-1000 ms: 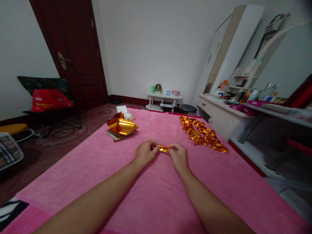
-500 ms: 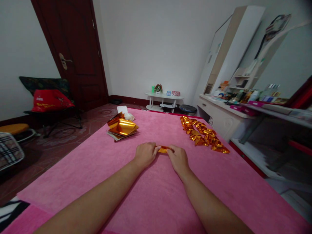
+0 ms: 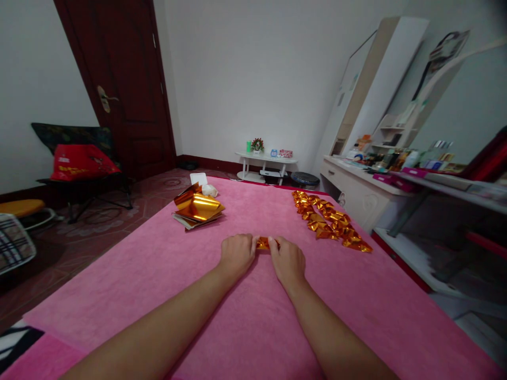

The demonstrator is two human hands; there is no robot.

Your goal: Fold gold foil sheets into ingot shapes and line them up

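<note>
Between my two hands is a small folded piece of gold foil paper (image 3: 262, 243), low over the pink cloth (image 3: 245, 311). My left hand (image 3: 238, 252) is closed on its left end, thumb towards me. On its right end, my right hand (image 3: 288, 259) grips with thumb and fingers. Only the short middle stretch of the foil shows; its ends are hidden in my fingers. To the left lies a stack of gold foil sheets (image 3: 204, 207), with the top ones curling. Rows of folded gold foil pieces (image 3: 317, 214) lie to the right.
A small white bag (image 3: 209, 190) and a white card (image 3: 198, 179) lie behind the stack. Along the right stands a white dressing table (image 3: 356, 184) crowded with bottles. A red bag (image 3: 81, 162) sits on a chair at left; a low white table (image 3: 266, 157) is at the back wall.
My hands have drawn slightly closer together along the foil, so less of its middle shows and it looks more creased. The foil stack and the folded pieces have stayed in place.
</note>
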